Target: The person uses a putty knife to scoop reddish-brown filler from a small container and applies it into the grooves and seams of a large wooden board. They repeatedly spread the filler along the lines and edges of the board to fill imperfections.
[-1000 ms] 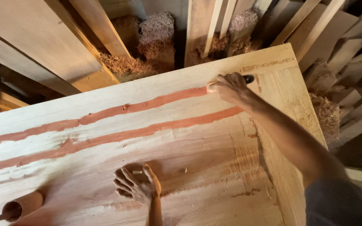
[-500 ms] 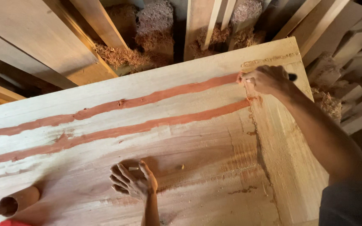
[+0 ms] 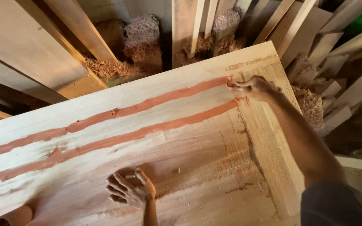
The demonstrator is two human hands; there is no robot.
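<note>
Right hand (image 3: 252, 88) pinched at red filler stripes' (image 3: 147, 104) end near wooden panel's (image 3: 214, 167) far edge; left hand (image 3: 128, 190) splayed open, empty, flat mid-panel.

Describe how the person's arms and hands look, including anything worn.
Both hands are bare, without gloves. The right hand leads into a long bare forearm, with a dark grey sleeve starting near the elbow. The left hand shows only a thin bare wrist; no watch or rings can be seen.
</note>
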